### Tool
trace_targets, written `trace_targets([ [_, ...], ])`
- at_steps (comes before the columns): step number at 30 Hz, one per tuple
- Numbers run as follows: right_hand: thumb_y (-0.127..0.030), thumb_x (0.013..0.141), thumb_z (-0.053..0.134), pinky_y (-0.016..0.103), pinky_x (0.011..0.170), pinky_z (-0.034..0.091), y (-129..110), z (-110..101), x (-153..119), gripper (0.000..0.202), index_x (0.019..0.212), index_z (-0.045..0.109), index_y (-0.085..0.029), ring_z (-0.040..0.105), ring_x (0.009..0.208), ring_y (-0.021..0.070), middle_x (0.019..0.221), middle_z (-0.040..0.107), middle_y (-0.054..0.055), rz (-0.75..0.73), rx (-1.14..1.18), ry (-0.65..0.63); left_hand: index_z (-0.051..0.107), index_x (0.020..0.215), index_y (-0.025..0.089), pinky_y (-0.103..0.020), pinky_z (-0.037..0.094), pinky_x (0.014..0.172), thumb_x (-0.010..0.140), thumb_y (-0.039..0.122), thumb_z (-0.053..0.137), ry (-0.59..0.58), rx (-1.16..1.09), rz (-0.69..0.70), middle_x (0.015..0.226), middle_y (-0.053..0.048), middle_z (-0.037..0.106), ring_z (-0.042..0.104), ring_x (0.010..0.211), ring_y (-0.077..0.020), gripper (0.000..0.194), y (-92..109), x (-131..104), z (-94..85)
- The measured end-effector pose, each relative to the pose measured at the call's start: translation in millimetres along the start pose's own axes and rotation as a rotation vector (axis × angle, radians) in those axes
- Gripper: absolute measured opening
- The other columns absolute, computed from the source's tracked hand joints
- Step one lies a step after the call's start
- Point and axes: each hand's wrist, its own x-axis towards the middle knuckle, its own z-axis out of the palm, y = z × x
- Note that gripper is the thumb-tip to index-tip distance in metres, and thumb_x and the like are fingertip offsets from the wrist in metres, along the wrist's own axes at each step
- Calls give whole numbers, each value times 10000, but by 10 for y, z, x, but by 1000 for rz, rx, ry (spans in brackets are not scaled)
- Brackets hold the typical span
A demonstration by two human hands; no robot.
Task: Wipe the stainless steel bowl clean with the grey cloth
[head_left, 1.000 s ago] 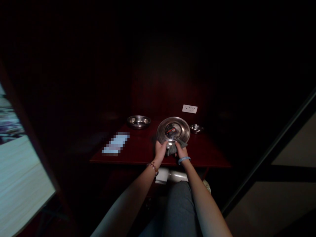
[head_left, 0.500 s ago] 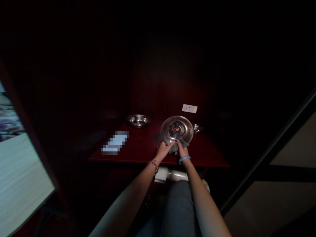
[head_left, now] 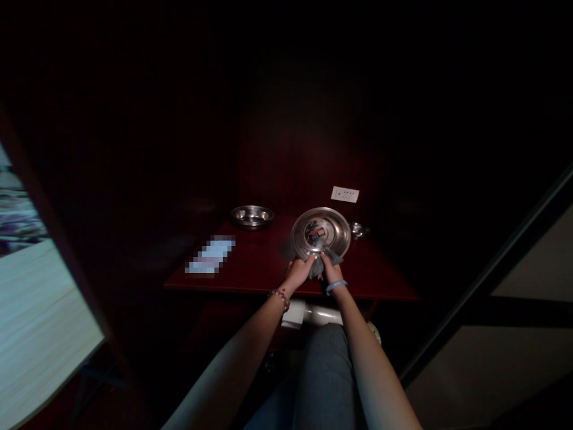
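Note:
A round, shiny metal plate (head_left: 336,230) is held up over the dark red desk, its face tilted toward me. My left hand (head_left: 299,273) grips its near rim from the left, thumb on top and fingers hidden beneath. A bunched grey cloth (head_left: 316,269) lies at the same rim, between the hands. My right hand (head_left: 330,270) is closed on the cloth and presses it to the plate's edge, thumb on the upper side. Dark and orange reflections or marks show in the plate's middle.
On the desk (head_left: 255,269) stand a metal bowl (head_left: 252,217) at back left and a smaller metal bowl (head_left: 359,231) behind the plate's right. A blurred pale rectangle (head_left: 210,255) lies at left. A white socket (head_left: 345,194) is on the back wall. A light wooden tabletop (head_left: 40,334) is at far left.
The plate is tipped slightly differently, so the reflection in its middle has shifted. Both hands keep their hold near the same rim. The whole view has moved a little.

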Motion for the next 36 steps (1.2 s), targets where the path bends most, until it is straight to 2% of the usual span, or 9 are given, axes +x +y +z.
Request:
trace_targets([
  [3, -615, 720, 645, 219, 350, 335, 12, 2, 0, 436, 576, 584, -208, 473, 316, 113, 368, 534, -25, 15, 31, -11, 733, 706, 197, -264, 457, 743, 805, 499, 591, -50, 187, -24, 698, -94, 728, 692, 871, -248, 348, 9, 10, 7],
  [5, -605, 714, 654, 220, 358, 338, 11, 6, -6, 423, 586, 589, -207, 475, 318, 113, 374, 541, -26, 22, 48, -15, 730, 716, 167, -262, 458, 703, 829, 492, 558, -59, 223, -57, 693, -98, 723, 693, 821, -236, 384, 27, 9, 14],
  [8, -597, 724, 645, 223, 364, 331, -2, 11, -20, 424, 569, 580, -207, 472, 320, 113, 369, 536, -23, 26, 45, -22, 715, 699, 130, -258, 452, 647, 845, 478, 527, -38, 180, -72, 690, -106, 717, 690, 762, -227, 421, 56, 6, 21],
  [12, -606, 745, 617, 226, 367, 321, -17, 16, -30, 449, 541, 565, -210, 464, 322, 117, 352, 523, -14, 22, -3, -51, 702, 722, 124, -240, 439, 603, 826, 438, 549, 67, 41, -18, 732, -100, 732, 680, 722, -205, 364, 79, 11, 10],
  [17, -624, 757, 599, 224, 382, 324, -19, 17, -22, 451, 575, 567, -212, 467, 333, 116, 358, 524, -19, 13, -34, -78, 661, 620, 124, -242, 405, 539, 821, 496, 536, 147, 11, 21, 625, -97, 693, 647, 618, -194, 441, 77, 7, -11],
  [22, -606, 756, 598, 229, 380, 324, -4, -11, -14, 432, 585, 549, -212, 475, 331, 117, 384, 550, -12, 4, -10, -34, 665, 613, 133, -256, 421, 557, 826, 543, 532, 105, 82, 55, 642, -114, 703, 667, 651, -216, 480, 50, -5, -21],
  [26, -610, 756, 600, 223, 372, 325, 24, -36, -2, 429, 595, 548, -215, 473, 322, 118, 364, 532, -21, -21, 6, -52, 710, 720, 115, -266, 463, 617, 812, 503, 593, 97, 113, 43, 742, -140, 739, 699, 750, -237, 416, 45, -8, -28],
  [31, -632, 756, 589, 216, 361, 327, 32, -49, 17, 455, 587, 547, -211, 469, 321, 109, 373, 533, -19, -31, 7, -46, 736, 842, 103, -260, 487, 672, 741, 441, 700, 2, 110, 102, 873, -130, 760, 706, 838, -231, 355, 73, -31, -17],
  [36, -642, 746, 595, 214, 350, 324, 32, -46, 31, 451, 612, 548, -214, 471, 318, 109, 385, 539, -23, -51, 7, -64, 739, 804, 89, -250, 480, 626, 728, 425, 701, -19, 86, 103, 772, -99, 750, 694, 751, -215, 347, 109, -60, -19],
])
